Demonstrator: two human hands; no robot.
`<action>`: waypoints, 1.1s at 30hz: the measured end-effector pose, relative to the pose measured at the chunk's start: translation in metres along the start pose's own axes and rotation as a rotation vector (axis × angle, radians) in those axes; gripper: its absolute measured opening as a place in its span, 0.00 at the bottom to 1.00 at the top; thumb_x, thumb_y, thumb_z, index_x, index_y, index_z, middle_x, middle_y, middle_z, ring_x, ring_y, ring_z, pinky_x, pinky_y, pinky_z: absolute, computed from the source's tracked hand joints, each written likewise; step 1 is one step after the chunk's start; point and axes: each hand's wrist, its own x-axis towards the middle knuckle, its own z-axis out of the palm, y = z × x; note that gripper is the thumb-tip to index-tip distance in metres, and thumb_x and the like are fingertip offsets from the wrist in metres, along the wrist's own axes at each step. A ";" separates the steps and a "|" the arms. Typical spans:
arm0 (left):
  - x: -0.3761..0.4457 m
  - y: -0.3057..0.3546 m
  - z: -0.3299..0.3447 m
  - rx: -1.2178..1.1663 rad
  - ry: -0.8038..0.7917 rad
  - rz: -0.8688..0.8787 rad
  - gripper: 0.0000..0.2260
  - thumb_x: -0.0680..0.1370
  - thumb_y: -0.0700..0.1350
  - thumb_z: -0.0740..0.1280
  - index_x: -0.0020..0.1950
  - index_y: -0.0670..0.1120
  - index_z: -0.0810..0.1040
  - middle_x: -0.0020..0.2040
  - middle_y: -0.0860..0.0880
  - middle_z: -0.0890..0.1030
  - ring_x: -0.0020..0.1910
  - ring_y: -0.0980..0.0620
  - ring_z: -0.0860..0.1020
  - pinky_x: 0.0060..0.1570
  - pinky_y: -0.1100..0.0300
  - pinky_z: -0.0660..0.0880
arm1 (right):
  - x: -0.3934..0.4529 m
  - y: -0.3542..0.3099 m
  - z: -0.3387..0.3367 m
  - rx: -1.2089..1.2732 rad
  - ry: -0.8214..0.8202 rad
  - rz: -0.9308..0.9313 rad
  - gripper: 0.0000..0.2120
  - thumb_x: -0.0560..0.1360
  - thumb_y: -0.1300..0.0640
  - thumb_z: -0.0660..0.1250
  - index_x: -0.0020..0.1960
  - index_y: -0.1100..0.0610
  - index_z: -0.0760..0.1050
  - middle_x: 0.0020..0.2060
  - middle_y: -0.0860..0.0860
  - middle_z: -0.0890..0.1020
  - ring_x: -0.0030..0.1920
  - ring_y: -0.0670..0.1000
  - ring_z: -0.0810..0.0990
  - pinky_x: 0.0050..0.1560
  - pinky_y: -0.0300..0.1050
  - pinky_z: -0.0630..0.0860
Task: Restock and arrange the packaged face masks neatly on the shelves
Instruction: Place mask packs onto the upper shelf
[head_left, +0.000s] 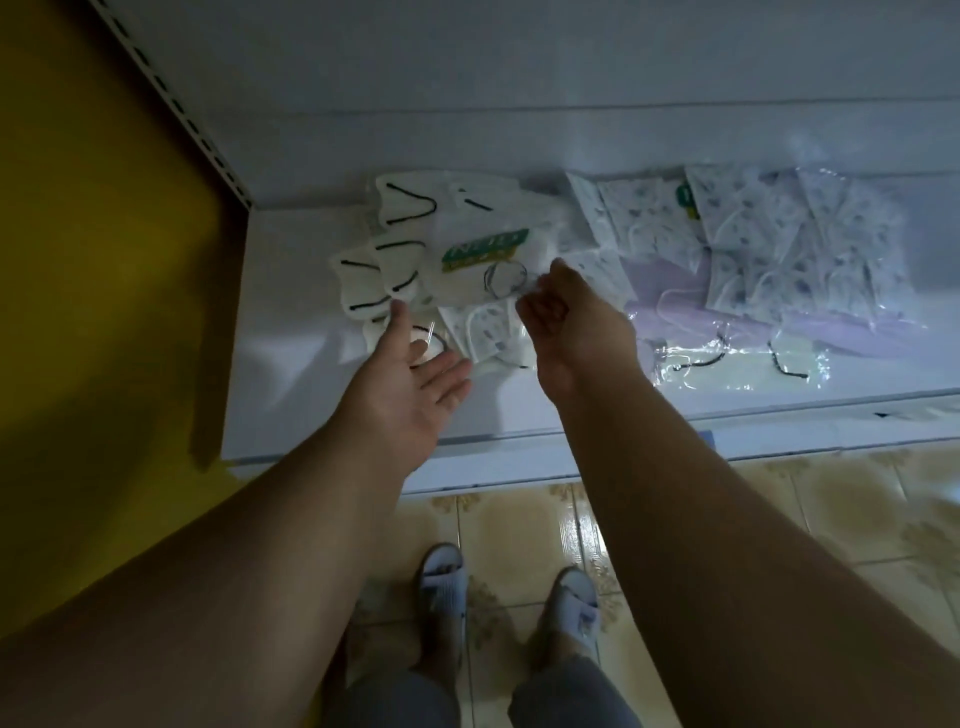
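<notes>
A low white shelf (291, 364) holds several packaged face masks. At its left lie white masks with black ear loops (384, 260). Next to them is a clear pack with a green label (478, 254). My right hand (576, 322) has curled fingers and pinches that pack's right edge. My left hand (410, 374) is open, palm turned inward, its fingertips touching the white masks. A small patterned mask pack (483, 332) lies between my hands. Patterned mask packs (779, 244) are heaped at the right, over a lilac pack (670, 291).
A clear pack with black loops (727, 364) lies near the shelf's front edge at the right. A slotted upright (171, 98) and a yellow wall (78, 260) bound the shelf on the left. My feet in slippers (441, 577) stand on the tiled floor (779, 509).
</notes>
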 end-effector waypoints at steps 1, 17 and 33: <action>-0.001 -0.002 0.001 -0.049 -0.027 -0.031 0.28 0.77 0.62 0.67 0.66 0.41 0.70 0.63 0.39 0.78 0.63 0.42 0.78 0.66 0.47 0.73 | -0.012 0.004 -0.012 0.019 0.023 0.011 0.05 0.75 0.64 0.72 0.43 0.63 0.78 0.33 0.55 0.80 0.34 0.50 0.80 0.49 0.45 0.81; 0.021 -0.029 -0.032 -0.026 0.106 0.192 0.17 0.79 0.30 0.64 0.64 0.46 0.78 0.50 0.45 0.86 0.44 0.50 0.86 0.38 0.60 0.81 | 0.000 0.012 -0.051 0.027 -0.064 0.264 0.06 0.84 0.61 0.58 0.51 0.62 0.71 0.43 0.61 0.79 0.34 0.56 0.83 0.32 0.49 0.82; -0.097 -0.053 -0.022 0.475 -0.139 0.173 0.18 0.76 0.36 0.71 0.66 0.43 0.76 0.58 0.41 0.83 0.52 0.44 0.82 0.57 0.47 0.77 | -0.146 -0.036 -0.110 -0.473 -0.293 0.098 0.16 0.77 0.64 0.68 0.65 0.61 0.74 0.55 0.61 0.84 0.53 0.61 0.85 0.49 0.55 0.84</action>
